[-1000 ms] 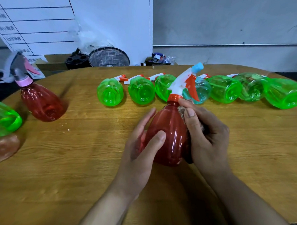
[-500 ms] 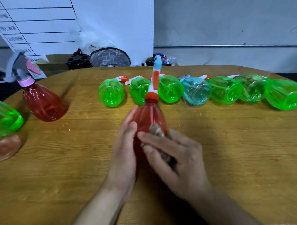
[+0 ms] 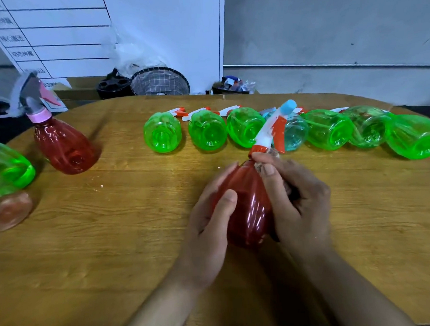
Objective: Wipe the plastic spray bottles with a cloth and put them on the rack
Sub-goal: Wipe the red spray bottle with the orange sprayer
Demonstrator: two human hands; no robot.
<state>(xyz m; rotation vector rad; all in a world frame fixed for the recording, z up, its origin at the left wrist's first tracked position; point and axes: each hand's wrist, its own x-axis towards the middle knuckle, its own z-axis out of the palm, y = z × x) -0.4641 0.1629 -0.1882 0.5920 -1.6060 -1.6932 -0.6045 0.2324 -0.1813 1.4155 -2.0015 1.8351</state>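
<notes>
Red spray bottle [image 3: 248, 205], translucent plastic, orange collar, white-and-orange trigger head with a pale blue nozzle tip: held over the near-centre of the wooden table [image 3: 115, 265], body toward the viewer, head tilted away and to the right.

Left hand [image 3: 209, 227]: curled round the bottle's left side, thumb laid across the front of the body.

Right hand [image 3: 297, 203]: wrapped round the bottle's right side and neck, fingers reaching up to the collar, pressing a cloth [image 3: 265, 160] against the bottle. Only a small crumpled brownish patch of the cloth shows between the fingers near the neck.

Row of bottles, far side of table, all lying on their sides with bases toward the viewer and trigger heads pointing away: three green bottles [image 3: 208, 136] left of the held bottle's head; one pale blue bottle [image 3: 294, 134] directly behind that head; three more green bottles [image 3: 331, 133] to the right, the last at the right edge.

Second red bottle [image 3: 63, 147], pink collar, grey trigger head: far left of table, standing apart from the row.

Green bottle [image 3: 7, 172]: left edge, partly cut off.

Pale orange bottle [image 3: 6, 213]: left edge, near side of that green one, blurred.
</notes>
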